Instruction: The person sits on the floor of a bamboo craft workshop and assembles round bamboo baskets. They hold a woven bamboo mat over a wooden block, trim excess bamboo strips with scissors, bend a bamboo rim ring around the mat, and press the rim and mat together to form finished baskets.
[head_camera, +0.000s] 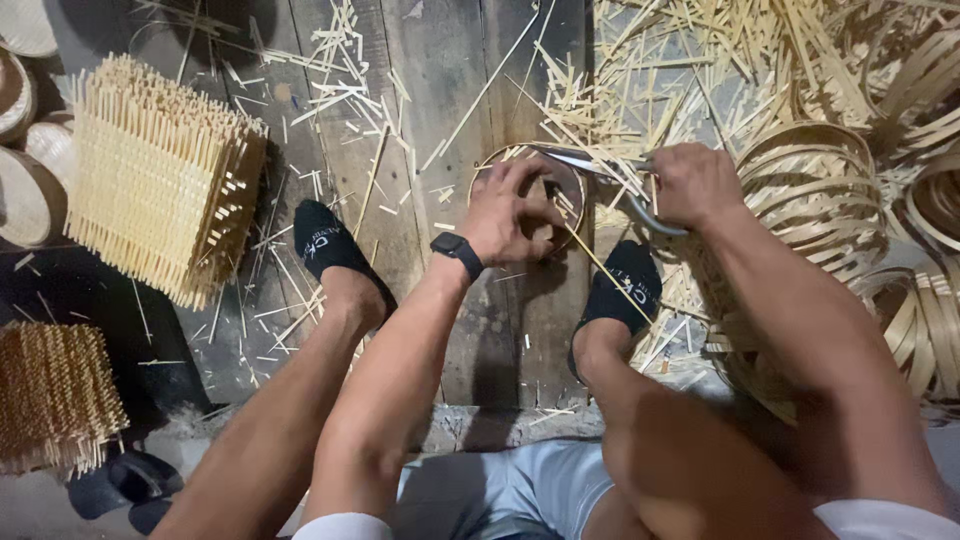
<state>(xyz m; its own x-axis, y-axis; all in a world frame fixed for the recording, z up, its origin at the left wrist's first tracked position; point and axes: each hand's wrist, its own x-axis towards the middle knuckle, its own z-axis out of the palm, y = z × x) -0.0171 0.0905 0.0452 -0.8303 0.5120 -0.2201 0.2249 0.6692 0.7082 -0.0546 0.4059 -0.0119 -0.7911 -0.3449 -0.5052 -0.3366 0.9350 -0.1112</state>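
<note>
My left hand (510, 210) presses down on a round bamboo hoop (576, 178) lying on the dark wooden floor, fingers curled around a thin bamboo strip (598, 262) that runs toward my right foot. My right hand (690, 183) grips a curved knife; its blade (580, 162) reaches left over the hoop's far rim. A black watch (457, 250) sits on my left wrist. Both feet wear black socks, one on each side of the hoop.
A stack of woven bamboo mats (160, 180) stands at the left, another bundle (55, 395) lower left. Coiled bamboo hoops (815, 195) pile up at the right. Loose bamboo slivers (660, 70) litter the floorboards (440, 70). Round baskets (25, 190) sit at the far left.
</note>
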